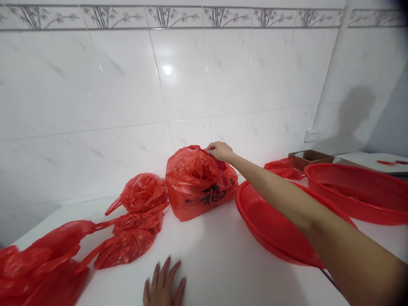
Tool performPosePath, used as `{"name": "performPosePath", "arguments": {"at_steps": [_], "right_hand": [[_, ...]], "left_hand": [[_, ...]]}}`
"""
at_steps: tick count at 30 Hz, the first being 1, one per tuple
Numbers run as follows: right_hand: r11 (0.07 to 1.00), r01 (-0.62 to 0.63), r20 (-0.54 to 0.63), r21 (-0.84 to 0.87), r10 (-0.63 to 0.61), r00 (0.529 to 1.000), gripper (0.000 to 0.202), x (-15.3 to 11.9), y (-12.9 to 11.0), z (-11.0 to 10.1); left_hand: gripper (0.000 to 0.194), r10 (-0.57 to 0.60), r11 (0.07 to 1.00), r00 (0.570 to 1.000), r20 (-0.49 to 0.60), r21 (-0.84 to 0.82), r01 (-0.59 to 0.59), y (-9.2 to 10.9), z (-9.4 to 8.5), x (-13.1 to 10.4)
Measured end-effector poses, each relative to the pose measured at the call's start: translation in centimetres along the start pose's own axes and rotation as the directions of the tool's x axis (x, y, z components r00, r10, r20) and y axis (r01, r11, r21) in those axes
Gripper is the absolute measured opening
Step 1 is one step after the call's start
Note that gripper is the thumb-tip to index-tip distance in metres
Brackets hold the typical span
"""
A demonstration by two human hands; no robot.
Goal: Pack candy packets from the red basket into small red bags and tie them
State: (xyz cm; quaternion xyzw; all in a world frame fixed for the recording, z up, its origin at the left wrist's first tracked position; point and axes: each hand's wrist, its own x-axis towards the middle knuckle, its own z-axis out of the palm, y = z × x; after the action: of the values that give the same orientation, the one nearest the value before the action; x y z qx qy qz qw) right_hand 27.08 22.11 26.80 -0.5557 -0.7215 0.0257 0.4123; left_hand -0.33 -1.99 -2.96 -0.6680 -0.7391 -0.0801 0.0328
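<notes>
A large red plastic bag (197, 187) with black lettering stands near the wall on the white table (223, 255). At its upper right edge my right hand (219, 151) has its fingers closed on the bag's rim. My left hand (164, 284) lies on the table at the bottom of the view, fingers spread, holding nothing. The big bag's contents are hidden by crumpled plastic.
Smaller red bags (143, 193) lie left of the big one, with more red bags (57, 259) at the far left. Under my right arm is a red basket (270, 229). Another red basket (360, 208), a cardboard box (310, 158) and a red bag (282, 168) are further right.
</notes>
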Motion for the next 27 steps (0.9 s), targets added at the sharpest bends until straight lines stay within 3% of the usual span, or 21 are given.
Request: {"name": "performPosePath", "arguments": {"at_steps": [4, 9, 15, 19, 21, 23, 24, 27], "right_hand": [[0.995, -0.05, -0.048, 0.081, 0.054, 0.997, 0.019, 0.3, 0.6, -0.7], [0.978, -0.081, -0.027, 0.194, 0.088, 0.996, 0.021, 0.1, 1.1, 0.3], [0.97, -0.058, 0.112, 0.238, 0.032, 0.993, 0.027, -0.4, 0.7, 1.1], [0.975, 0.052, 0.3, 0.215, -0.117, 0.947, 0.016, -1.3, 0.7, 1.6], [0.978, 0.094, 0.359, 0.185, -0.157, 0.92, 0.015, -1.7, 1.0, 2.1], [0.979, 0.124, 0.365, 0.16, -0.176, 0.914, 0.015, -2.2, 1.2, 2.7], [0.978, 0.137, 0.355, 0.157, -0.185, 0.916, 0.014, -2.4, 1.2, 3.1], [0.964, 0.18, 0.333, 0.196, -0.238, 0.912, 0.014, -3.1, 0.3, 3.7]], "left_hand": [[0.045, -0.004, 0.998, 1.0, -0.024, -0.055, 0.003, -0.2, 0.2, -0.2], [0.044, 0.013, 0.985, 0.994, -0.11, -0.171, -0.032, -0.7, 1.1, -0.3], [0.04, 0.056, 0.87, 0.977, -0.204, -0.47, -0.148, -1.1, 0.9, 0.6], [0.038, 0.105, 0.752, 0.958, -0.266, -0.61, -0.251, 0.7, -0.4, 1.0], [0.037, 0.126, 0.719, 0.951, -0.282, -0.634, -0.284, 2.1, -1.8, 1.2], [0.035, 0.181, 0.698, 0.925, -0.335, -0.619, -0.36, 3.6, -4.3, 2.0], [0.035, 0.217, 0.691, 0.899, -0.381, -0.591, -0.417, 4.4, -6.0, 2.8], [0.036, 0.279, 0.671, 0.758, -0.589, -0.446, -0.593, 6.8, -12.0, 7.0]]}}
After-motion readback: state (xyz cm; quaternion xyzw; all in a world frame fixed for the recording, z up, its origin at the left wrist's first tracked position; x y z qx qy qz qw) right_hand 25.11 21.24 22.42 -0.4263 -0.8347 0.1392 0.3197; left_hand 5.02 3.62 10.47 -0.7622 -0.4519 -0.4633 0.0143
